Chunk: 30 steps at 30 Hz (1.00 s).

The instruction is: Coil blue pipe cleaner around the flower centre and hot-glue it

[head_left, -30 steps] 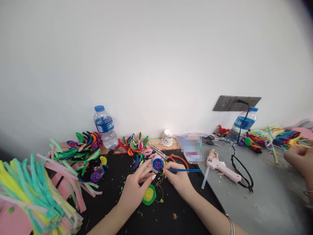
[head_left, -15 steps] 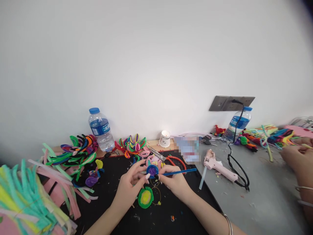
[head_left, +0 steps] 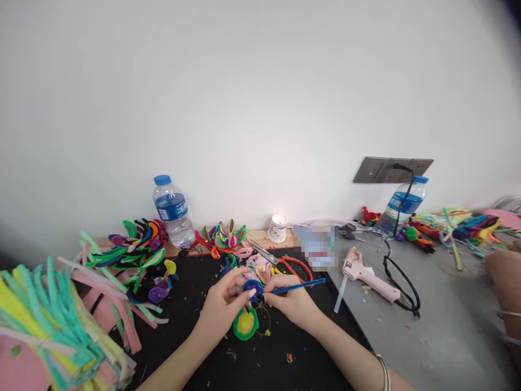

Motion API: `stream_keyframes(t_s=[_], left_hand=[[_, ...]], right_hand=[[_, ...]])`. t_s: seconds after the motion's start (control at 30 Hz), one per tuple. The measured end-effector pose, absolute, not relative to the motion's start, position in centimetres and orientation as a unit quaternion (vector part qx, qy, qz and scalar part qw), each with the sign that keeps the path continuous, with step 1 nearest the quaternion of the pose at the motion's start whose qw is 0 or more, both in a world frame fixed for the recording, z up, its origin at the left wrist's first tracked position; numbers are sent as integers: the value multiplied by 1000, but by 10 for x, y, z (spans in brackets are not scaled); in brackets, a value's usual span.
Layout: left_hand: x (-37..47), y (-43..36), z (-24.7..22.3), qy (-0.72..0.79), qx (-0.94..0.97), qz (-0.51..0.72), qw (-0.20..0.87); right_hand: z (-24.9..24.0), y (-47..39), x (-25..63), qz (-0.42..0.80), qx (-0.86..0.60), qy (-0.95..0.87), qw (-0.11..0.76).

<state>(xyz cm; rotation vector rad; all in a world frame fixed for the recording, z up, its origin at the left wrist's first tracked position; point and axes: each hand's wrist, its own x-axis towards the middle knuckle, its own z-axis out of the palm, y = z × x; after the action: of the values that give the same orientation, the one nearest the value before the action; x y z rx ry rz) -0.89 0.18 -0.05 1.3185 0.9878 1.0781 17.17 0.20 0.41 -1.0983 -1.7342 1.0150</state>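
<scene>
Between my hands is a small coiled disc [head_left: 251, 287] of pipe cleaner, purple in the middle with a blue rim. My left hand [head_left: 223, 300] is closed on it, thumb across its front. My right hand [head_left: 292, 302] pinches a blue pipe cleaner [head_left: 303, 285] beside the disc's right edge; its free end sticks out to the right. Just below lies a green coil with a yellow centre [head_left: 245, 324] on the black mat [head_left: 252, 372]. Pink looped pieces [head_left: 264, 269] and red-handled scissors [head_left: 272, 257] lie behind my hands.
At left are bundled pipe cleaners [head_left: 52, 320] and colourful loops [head_left: 138, 241]. A water bottle [head_left: 174, 214] and paper cup [head_left: 277, 228] stand by the wall. Right are a pink glue gun [head_left: 370, 279], its black cord [head_left: 401, 271], another bottle [head_left: 402, 203] and another person's arm [head_left: 504, 282].
The disc has tilted slightly, and my left thumb now lies further over its face. The whole view has shifted a little. The other person's hand at right has moved further toward the edge.
</scene>
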Motion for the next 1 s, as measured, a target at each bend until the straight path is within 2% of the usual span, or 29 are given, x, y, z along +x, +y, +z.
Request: stream_keyframes(t_s=[0.77,1.0], left_hand=[[-11,-3,3,404,632,438,495],[-11,0,0,413,594,458,516]], right_hand=[[10,0,172,454,-453,-657,395],[8,5,175,487,-477,-627,377]])
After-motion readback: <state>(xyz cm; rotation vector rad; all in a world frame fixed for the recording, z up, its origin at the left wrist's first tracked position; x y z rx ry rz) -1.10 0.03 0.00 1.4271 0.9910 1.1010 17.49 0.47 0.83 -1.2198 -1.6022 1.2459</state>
